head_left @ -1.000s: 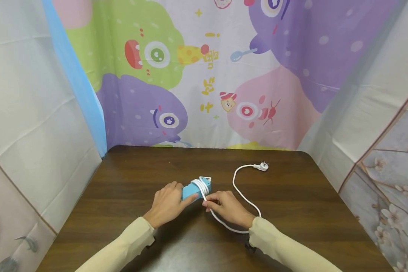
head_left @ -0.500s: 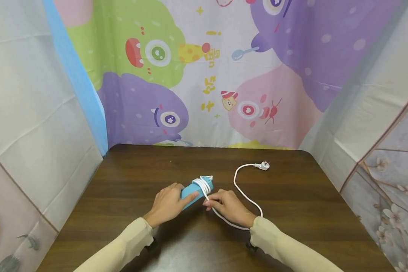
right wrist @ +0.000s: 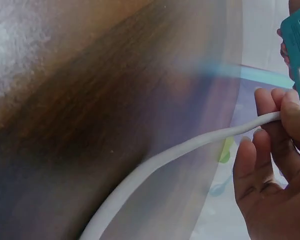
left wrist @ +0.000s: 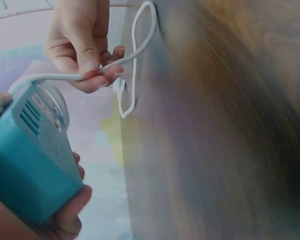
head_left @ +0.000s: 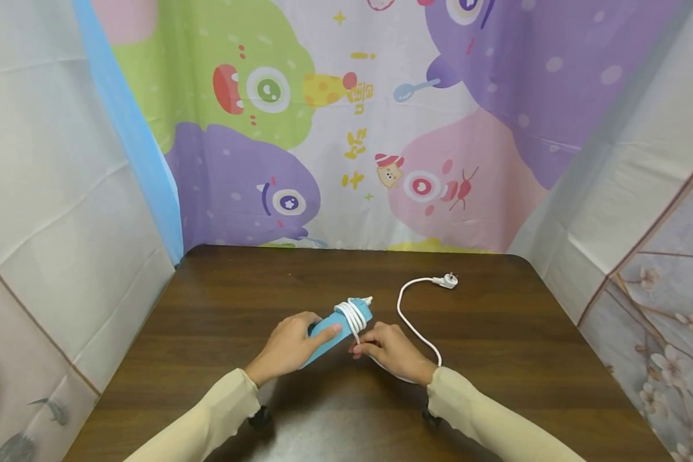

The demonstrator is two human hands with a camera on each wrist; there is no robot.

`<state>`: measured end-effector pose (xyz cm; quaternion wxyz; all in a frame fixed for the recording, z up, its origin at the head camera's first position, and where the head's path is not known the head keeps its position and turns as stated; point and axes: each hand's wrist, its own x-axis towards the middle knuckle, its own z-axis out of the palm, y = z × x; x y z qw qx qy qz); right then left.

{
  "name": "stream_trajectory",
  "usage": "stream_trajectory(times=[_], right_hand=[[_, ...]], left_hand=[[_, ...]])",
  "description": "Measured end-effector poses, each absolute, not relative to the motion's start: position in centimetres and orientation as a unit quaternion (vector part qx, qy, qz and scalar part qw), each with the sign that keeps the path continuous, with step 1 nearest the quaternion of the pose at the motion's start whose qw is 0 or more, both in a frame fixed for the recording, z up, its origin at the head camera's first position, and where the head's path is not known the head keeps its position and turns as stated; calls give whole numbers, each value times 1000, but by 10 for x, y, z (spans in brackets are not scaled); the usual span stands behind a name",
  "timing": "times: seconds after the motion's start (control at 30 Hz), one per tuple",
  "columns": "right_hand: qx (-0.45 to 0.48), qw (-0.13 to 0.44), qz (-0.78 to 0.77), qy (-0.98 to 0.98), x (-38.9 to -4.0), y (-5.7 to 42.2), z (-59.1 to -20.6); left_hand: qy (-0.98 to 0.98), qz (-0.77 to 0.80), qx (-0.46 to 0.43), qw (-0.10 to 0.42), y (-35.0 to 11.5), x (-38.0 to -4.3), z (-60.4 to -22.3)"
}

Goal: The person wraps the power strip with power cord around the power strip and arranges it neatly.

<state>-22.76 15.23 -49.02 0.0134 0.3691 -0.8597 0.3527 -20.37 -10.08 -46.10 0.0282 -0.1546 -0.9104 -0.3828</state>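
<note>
Evidently, from the head view, the winding was only part done. We saw several turns of white cord [head_left: 400, 308] lying side by side around the strip [head_left: 329, 320], close to its far end. A long stretch was left over: it ran from the right hand's [head_left: 394, 350] fingertips out of sight under that hand, then curved across the table [head_left: 225, 289] to the plug [head_left: 449, 280], which lay well apart from both hands. The left hand [head_left: 289, 343] gripped the strip's near end, thumb on top, and held it slanted between us and the table's far edge. The two hands were apart, linked only by cord.

From the left wrist, we saw the strip firmly in the left hand's fingers and the right hand pinching the cord, which looked fairly taut between them; beyond the pinch it hung in a slack loop.

From the right wrist, we saw that same pinch, two other fingers standing clear of the cord, and the strip cropped by the frame's edge. We judged that the loose stretch remained to be wound and the plug end secured.
</note>
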Motion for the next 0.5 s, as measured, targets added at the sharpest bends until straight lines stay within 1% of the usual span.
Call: stream_trajectory(times=[0.17,0.33,0.4,0.5], right_hand=[[393,7,357,-847,-231,151,-493],[381,6,373,-846,-233,151,-494],[384,24,361,-850,-233,152,-495],[409,84,306,-856,-235,155,-496]], left_hand=[[-890,-417,-183,16,-102,-202,-458],[-880,-410,-239,-4,-104,-200,-457],[-874,-410,-259,-5,-105,-200,-458],[-861,-420,-287,-14,-106,-200,-458]])
